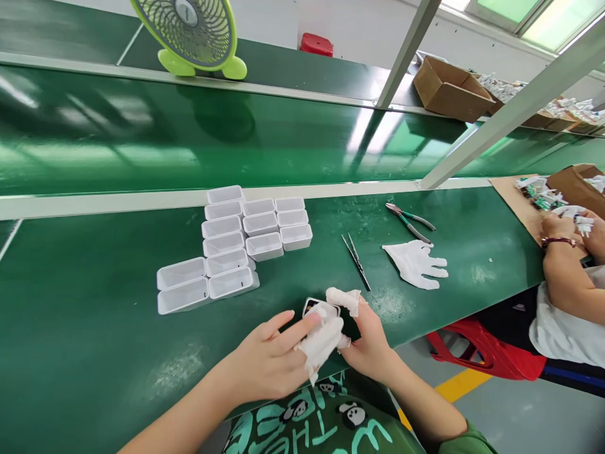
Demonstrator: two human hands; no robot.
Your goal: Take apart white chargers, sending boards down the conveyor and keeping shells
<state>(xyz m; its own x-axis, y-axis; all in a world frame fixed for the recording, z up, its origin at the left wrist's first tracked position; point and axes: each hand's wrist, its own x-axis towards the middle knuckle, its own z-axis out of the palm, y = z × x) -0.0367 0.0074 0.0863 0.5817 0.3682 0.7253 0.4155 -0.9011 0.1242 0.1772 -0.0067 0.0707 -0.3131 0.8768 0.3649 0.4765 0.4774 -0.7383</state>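
Note:
In the head view, a small white-rimmed case (309, 304) with a dark inside is between my two hands, close to the table's front edge. My left hand (278, 353) is closed, its white-covered fingers lying across the case and hiding most of it. Around the case's right side, my right hand (366, 337) curls with white-covered thumb and fingers. Just beyond, black tweezers (357, 261) lie on the green table (118, 353). Farther right are green-handled pliers (410, 222) and a white glove (416, 263).
Several white plastic bins (227, 246) stand grouped left of centre. A green fan (189, 31) and a cardboard box (451, 88) sit on the raised shelf. At the right, another person's hands (560, 230) work beside circuit boards (539, 189). A slanted metal post (515, 120) rises nearby.

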